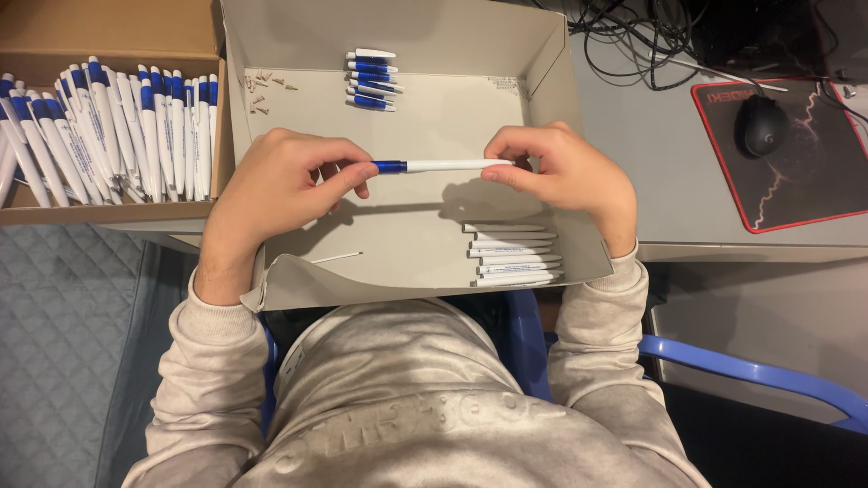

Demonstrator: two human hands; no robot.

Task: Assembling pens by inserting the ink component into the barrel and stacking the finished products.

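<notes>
You hold one blue-and-white pen (440,165) level between both hands, above the middle of the shallow grey tray (542,63) that rests in front of you. Your left hand (276,185) pinches the blue end between thumb and forefinger, the grip closed on it. Your right hand (565,172) pinches the white end with its fingertips, so that grip is clenched on the same pen.

In the tray's far part lies a small row of blue-and-white pen pieces (371,79), and just left of them a scatter of tiny pale parts (264,90). Near your right wrist sits a stack of white pen barrels (513,255). A thin white refill (336,258) lies alone by the tray's near edge.

To your left, a cardboard box (108,27) is packed with finished pens (108,126). On the desk (660,163) to the right, a black mouse (762,125) rests on a red-edged mouse pad (814,172).
</notes>
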